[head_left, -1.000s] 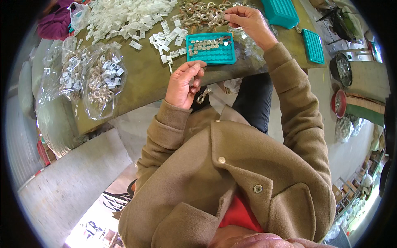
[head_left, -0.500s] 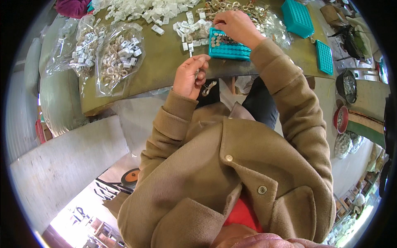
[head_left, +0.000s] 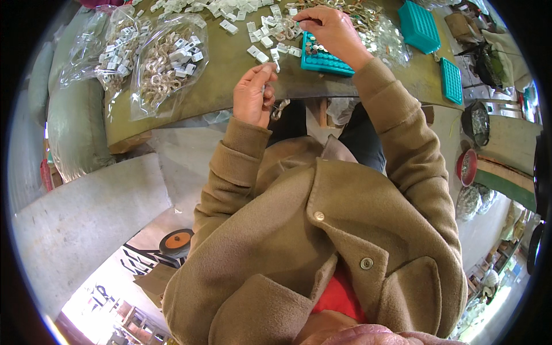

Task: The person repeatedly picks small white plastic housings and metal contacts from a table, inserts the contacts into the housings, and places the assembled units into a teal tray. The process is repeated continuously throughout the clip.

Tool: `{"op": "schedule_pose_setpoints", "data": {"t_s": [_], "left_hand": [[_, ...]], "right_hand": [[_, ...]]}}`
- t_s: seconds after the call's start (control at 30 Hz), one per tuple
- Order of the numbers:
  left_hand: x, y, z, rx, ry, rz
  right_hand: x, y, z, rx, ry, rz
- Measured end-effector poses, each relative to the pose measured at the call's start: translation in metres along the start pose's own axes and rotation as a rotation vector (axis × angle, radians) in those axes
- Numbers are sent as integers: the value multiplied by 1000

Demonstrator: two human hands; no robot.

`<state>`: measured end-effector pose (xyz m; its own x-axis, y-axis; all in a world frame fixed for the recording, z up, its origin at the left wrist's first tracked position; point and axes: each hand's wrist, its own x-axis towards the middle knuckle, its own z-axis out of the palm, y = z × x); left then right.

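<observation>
My left hand (head_left: 253,95) is closed in a pinch near the table's front edge. A small coiled wire lead (head_left: 280,109) hangs from its fingers. Just beyond the fingertips is a narrow white plastic piece (head_left: 276,62); whether it is held or lies on the table, I cannot tell. My right hand (head_left: 336,35) is over a teal tray (head_left: 328,66), thumb and forefinger pressed together beyond its far left corner. What they hold, if anything, is too small to make out. Small round silvery and dark pieces sit in the tray's holes, partly hidden by the right hand.
White plastic housings (head_left: 261,35) and coiled leads (head_left: 368,20) lie heaped at the back. Two clear bags (head_left: 172,63) of housings and leads stand at left. More teal trays (head_left: 418,27) are at right. A red bowl (head_left: 467,167) and a dark basket (head_left: 478,123) are beyond the table.
My right hand has drawn up and slightly left, from over the tray's pieces to beyond its far left corner. The left hand keeps its pinch with the lead hanging. The view has shifted slightly.
</observation>
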<state>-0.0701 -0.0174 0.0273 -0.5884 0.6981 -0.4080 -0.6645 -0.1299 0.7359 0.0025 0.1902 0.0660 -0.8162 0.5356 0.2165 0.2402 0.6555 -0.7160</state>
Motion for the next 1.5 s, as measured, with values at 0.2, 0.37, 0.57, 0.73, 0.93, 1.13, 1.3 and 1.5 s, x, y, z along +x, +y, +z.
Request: {"op": "schedule_pose_setpoints", "data": {"t_s": [0.2,0.37,0.57,0.73,0.93,1.13,1.3,1.5], "left_hand": [[-12,9,15,441,-80,610],[-12,5,15,451,-147,219],[-16,-9,13,364,-141,43],[-21,-21,26,258,-133,50],[-23,-32,39,180,-41,209],[-24,-39,43,540,15,461],[-28,-41,46,395,-16,311],[-26,-32,26,352,-91,-83]], "right_hand": [[-45,-30,4,216,-61,-183],[-75,-41,3,239,-119,-92],[-96,-34,15,282,42,-86],[-106,-23,29,489,194,-21],[-114,-10,30,1035,-24,343],[-119,-1,34,1230,-5,360],[-123,7,37,1452,-73,399],[-127,5,26,1618,-103,612]]}}
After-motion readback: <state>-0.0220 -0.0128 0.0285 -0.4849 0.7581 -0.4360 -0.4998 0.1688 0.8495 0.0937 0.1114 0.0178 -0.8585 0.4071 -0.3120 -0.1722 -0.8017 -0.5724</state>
